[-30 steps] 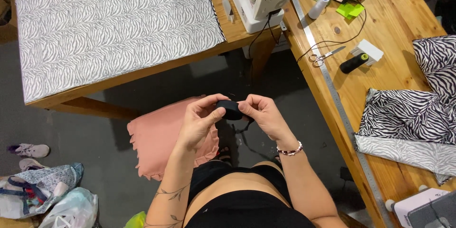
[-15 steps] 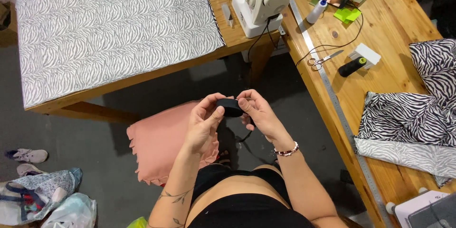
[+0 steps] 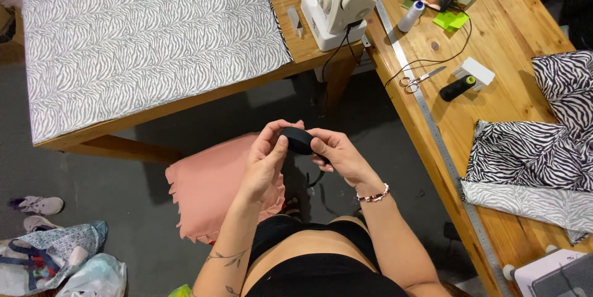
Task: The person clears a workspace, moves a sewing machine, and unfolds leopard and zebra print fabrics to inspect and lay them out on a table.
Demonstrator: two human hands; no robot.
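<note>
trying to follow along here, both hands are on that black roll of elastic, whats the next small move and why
Probably pull a short length free with the right hand while the left hand steadies the black roll of elastic. Both hands pinch the roll in front of the body, and a loose black tail already hangs below it, so the end seems ready to draw out.

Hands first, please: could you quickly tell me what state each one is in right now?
Left hand: closed on one end of the black elastic roll.
Right hand: closed on the roll's other end.
</note>
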